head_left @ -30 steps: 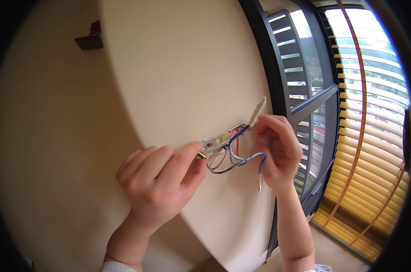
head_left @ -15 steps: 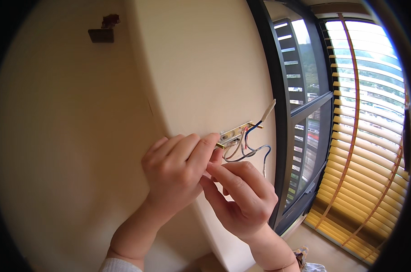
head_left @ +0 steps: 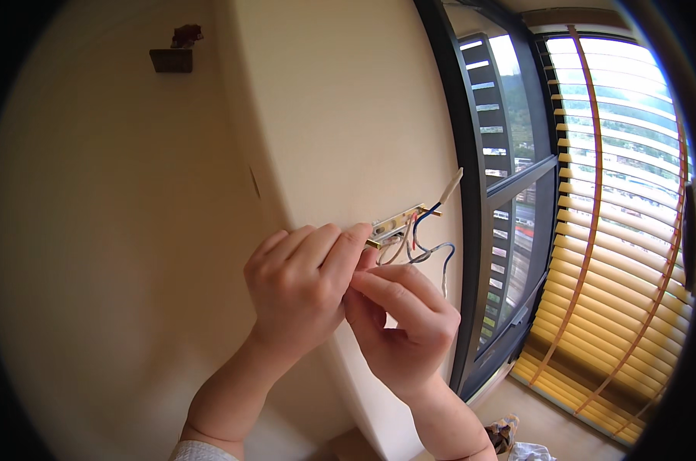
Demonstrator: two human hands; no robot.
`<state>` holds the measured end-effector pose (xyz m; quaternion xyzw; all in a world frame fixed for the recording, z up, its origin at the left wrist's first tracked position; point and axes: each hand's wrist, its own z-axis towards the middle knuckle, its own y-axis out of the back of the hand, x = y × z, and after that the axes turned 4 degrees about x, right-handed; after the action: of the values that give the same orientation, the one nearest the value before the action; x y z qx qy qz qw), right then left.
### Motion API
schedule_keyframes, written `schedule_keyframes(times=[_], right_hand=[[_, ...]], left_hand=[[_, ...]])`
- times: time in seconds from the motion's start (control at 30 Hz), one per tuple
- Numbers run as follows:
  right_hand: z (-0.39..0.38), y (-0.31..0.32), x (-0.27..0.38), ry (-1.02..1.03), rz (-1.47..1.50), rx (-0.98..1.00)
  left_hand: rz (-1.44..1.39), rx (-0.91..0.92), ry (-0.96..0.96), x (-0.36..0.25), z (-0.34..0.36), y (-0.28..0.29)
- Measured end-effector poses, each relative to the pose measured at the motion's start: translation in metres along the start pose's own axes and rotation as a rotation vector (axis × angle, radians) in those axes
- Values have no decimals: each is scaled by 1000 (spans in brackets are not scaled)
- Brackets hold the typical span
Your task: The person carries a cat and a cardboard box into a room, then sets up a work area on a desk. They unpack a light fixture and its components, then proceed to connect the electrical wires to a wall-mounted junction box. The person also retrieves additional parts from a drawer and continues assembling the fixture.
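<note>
A long metal bracket (head_left: 394, 221) sits against the pale wall, with a brass stud at each end. Red, white and blue wires (head_left: 415, 230) hang from it, one tipped with white tape (head_left: 452, 184). The curled fingers of my left hand (head_left: 302, 280) grip the bracket's left end by the lower stud. Just below, my right hand (head_left: 405, 323) is pinched, its fingertips meeting under my left index finger; what they hold is hidden.
A small dark wooden shelf (head_left: 171, 60) is on the upper left wall. A dark-framed glazed window (head_left: 517, 230) and yellow slatted blinds (head_left: 593, 269) are at the right. Crumpled cloth (head_left: 528, 452) lies on the floor at lower right.
My right hand has moved down and left from the bracket's right end to meet my left hand, fingers pinched. The view has shifted slightly; in the last half second both hands barely moved.
</note>
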<state>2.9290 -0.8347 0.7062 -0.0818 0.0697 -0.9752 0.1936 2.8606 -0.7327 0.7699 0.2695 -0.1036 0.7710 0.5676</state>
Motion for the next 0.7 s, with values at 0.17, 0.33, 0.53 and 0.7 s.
schedule_keyframes(times=[0.17, 0.33, 0.53, 0.7], right_hand=[[-2, 0, -2, -41, 122, -6], [-1, -1, -2, 33, 117, -29], [1, -7, -7, 169, 43, -119], [-2, -5, -4, 151, 8, -103]], left_hand=[[16, 14, -2, 1, -1, 0], [11, 16, 0, -1, 1, 3], [7, 16, -3, 0, 0, 4], [9, 5, -8, 0, -1, 2]])
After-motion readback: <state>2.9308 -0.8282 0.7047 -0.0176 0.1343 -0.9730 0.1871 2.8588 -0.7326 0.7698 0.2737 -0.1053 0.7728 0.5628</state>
